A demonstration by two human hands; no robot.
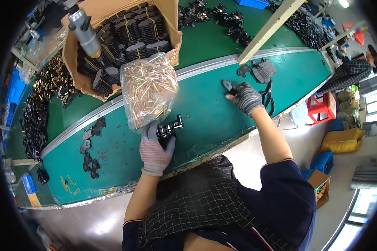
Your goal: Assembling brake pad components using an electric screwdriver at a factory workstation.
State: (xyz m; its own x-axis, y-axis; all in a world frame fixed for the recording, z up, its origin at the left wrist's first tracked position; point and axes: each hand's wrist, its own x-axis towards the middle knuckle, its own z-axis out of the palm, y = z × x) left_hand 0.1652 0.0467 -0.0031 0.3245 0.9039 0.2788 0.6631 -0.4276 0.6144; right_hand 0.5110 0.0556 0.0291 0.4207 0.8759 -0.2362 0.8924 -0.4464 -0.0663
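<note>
In my left hand, gloved in grey and pink with fingers curled, is a small black metal assembly with an arm sticking out to the right. My right hand, in a grey striped glove with bare fingertips, has its fingers closed at a small grey metal plate over the green table; the fingers partly hide their contact with it. Black-handled scissors or pliers lie just right of that hand. Beyond it rest a stack of dark flat plates and a loose dark plate.
A clear bag of brassy pins stands before a carton of banded black plates. A power screwdriver hangs above the carton. Loose plates lie at left. A cream post rises behind the right hand. Dark parts heap far left.
</note>
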